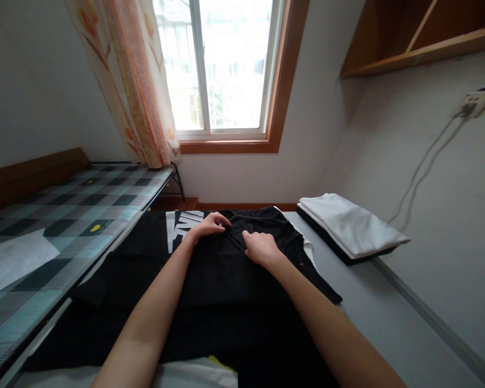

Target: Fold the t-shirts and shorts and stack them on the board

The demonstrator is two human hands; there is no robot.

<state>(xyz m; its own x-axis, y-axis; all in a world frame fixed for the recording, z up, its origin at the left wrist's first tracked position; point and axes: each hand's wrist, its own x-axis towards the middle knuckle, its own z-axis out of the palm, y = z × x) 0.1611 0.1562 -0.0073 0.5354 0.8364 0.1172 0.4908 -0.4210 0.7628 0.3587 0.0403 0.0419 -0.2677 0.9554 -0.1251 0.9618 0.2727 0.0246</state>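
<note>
A black T-shirt (pixel 222 280) with large white lettering at its left lies spread across the table, among other dark cloth. My left hand (pixel 210 224) rests at the shirt's far part, beside the lettering, its bent fingers pinching the black fabric. Just to the right, my right hand (pixel 262 248) is closed on a fold of the same shirt. A little wrinkled fabric shows between the two hands. White cloth (pixel 194 373) with a yellow edge peeks out at the near side, and more white cloth shows beneath the shirt at the right.
Folded white and black clothes (pixel 347 223) are stacked on the grey table (pixel 404 323) at the right. To the left stands a bed with a checked mattress (pixel 117 188) and a sheet of paper (pixel 16 258). A window, a curtain (pixel 133 81) and a wall shelf (pixel 420 59) surround the area.
</note>
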